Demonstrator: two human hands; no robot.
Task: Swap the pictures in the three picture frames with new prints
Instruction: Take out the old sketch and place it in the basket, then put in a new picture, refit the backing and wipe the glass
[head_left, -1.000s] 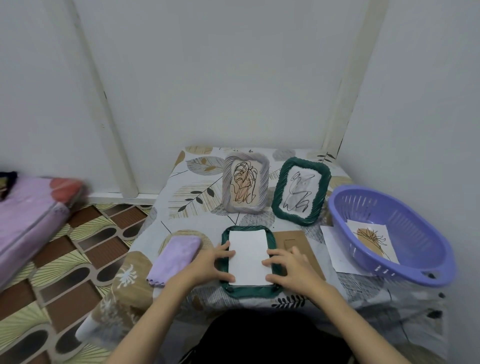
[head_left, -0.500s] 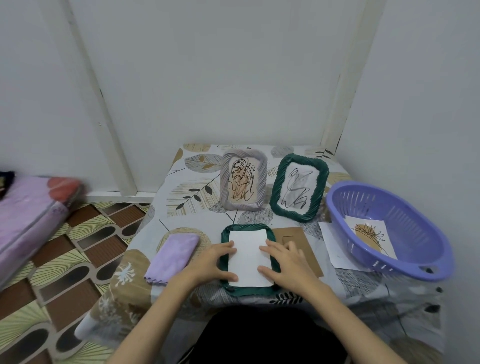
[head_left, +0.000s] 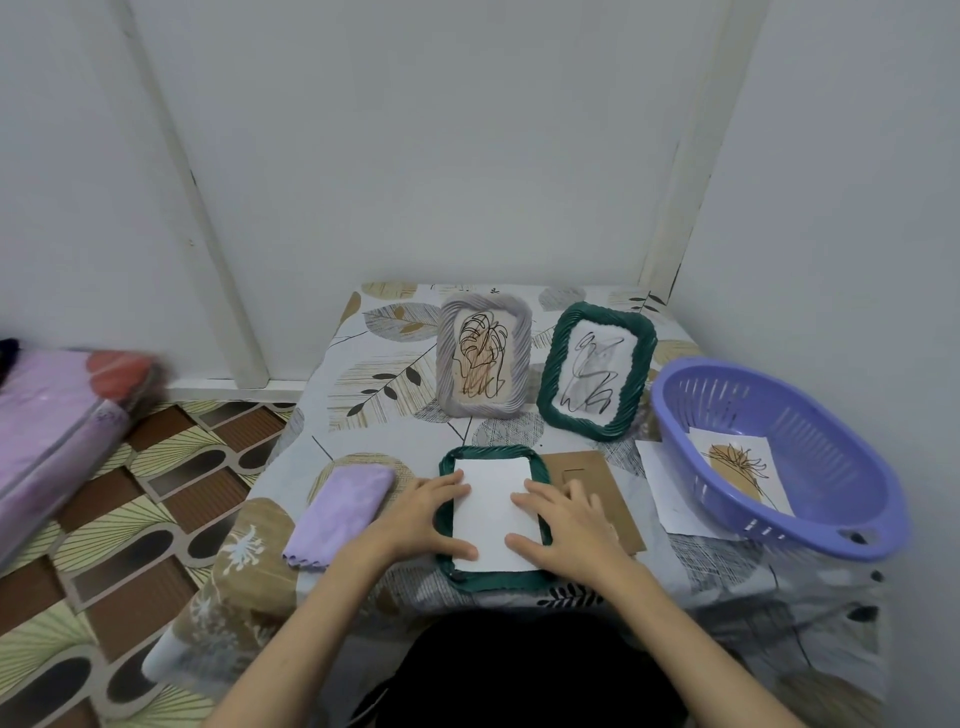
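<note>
In front of me I see the desk (head_left: 332, 415) under a leaf-print cloth, pushed into a white corner, with a purple bundle (head_left: 57, 415) off on the floor to my left. A purple basket (head_left: 852, 499) sits at the desk's right edge with 1 print (head_left: 740, 467) lying inside, and a white sheet (head_left: 662, 483) lies partly under it. At the back, 2 frames stand upright side by side: a grey frame (head_left: 522, 358) and a green frame (head_left: 636, 395), each holding a scribble drawing. A third green frame (head_left: 496, 581) lies face down near me, a blank white sheet (head_left: 493, 512) set into its back. A brown backing board (head_left: 576, 465) lies just right of it, a folded purple cloth (head_left: 340, 506) to its left. My left hand (head_left: 421, 519) and right hand (head_left: 563, 525) both lie flat, fingers spread, pressing the sheet's 2 side edges.
</note>
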